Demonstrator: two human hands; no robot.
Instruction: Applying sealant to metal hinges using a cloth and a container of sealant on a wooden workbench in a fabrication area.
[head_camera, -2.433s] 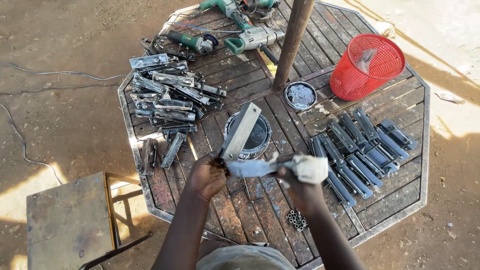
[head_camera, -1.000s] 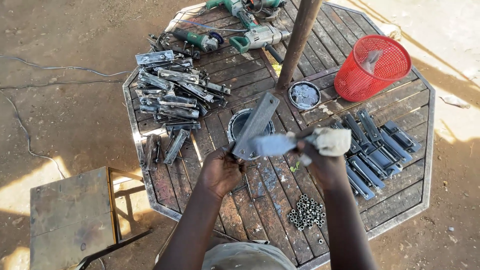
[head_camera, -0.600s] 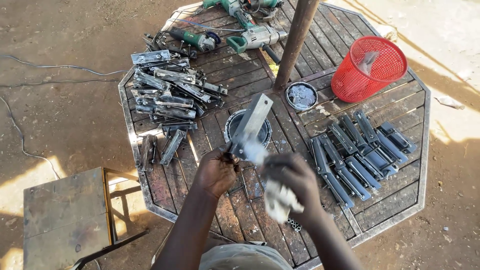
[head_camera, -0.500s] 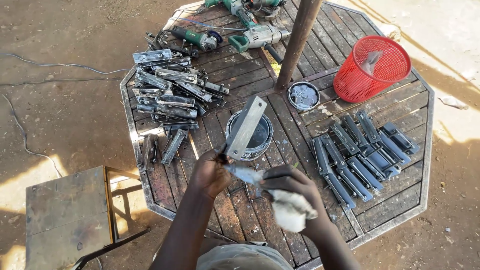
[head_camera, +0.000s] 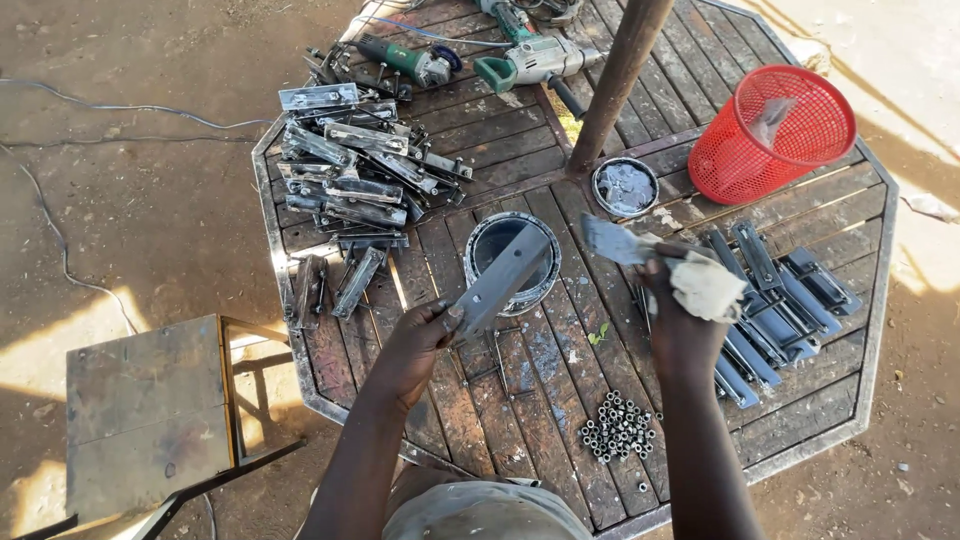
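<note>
My left hand (head_camera: 415, 345) grips one end of a flat grey metal plate (head_camera: 505, 277), which slants up over a round tin of grey paint (head_camera: 478, 262). My right hand (head_camera: 672, 310) is raised to the right of the tin and holds a paint-smeared brush or scraper (head_camera: 612, 241) wrapped at the handle in a pale rag (head_camera: 708, 286). The tool's tip is apart from the plate. Both hands are over a worn octagonal wooden table (head_camera: 545, 390).
Unpainted metal latch parts are heaped at the table's left (head_camera: 350, 180); grey painted ones lie in a row on the right (head_camera: 775, 290). A red mesh basket (head_camera: 770, 135), a small tin (head_camera: 624, 187), power tools (head_camera: 530, 60), a centre pole (head_camera: 620, 75), small nuts (head_camera: 617, 430), a metal stool (head_camera: 150, 415).
My right hand has swung the rag-wrapped tool off the plate, down toward me and now up to the right. My left hand has kept hold of the plate over the tin.
</note>
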